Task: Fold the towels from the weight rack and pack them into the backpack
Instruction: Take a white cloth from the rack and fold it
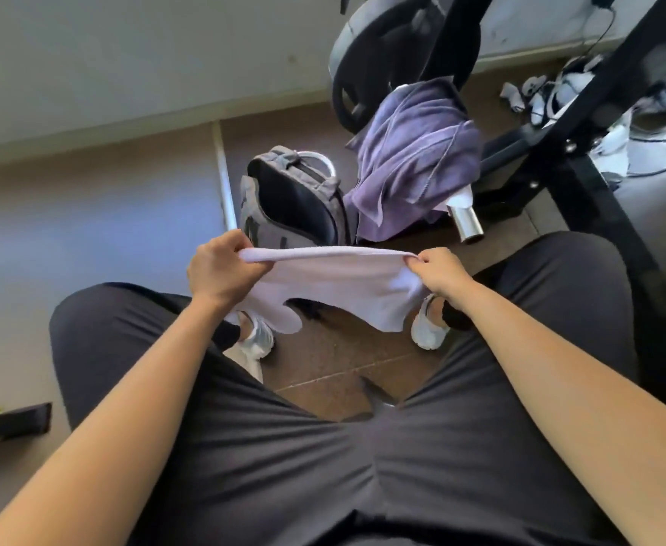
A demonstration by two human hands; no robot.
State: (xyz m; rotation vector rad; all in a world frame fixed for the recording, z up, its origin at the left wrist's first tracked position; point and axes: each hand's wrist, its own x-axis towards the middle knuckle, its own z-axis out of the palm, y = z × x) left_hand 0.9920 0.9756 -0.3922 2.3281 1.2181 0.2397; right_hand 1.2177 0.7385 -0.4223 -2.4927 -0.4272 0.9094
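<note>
Black trousers (284,466), black socks (455,315), white trainers (427,329)

The floor (323,360) is brown tile, with a pale strip running along the wall. A grey backpack (295,202) stands on it. Just beside the bag is the black rack (551,151), its frame resting on the tile. The rack carries dark plates (382,53) and a purple towel (414,151) draped over a steel peg (467,222). Two white shoes (427,329) are planted on the tile nearer in. Past the rack, cables (658,143) and white clutter lie tangled on the floor.
</note>
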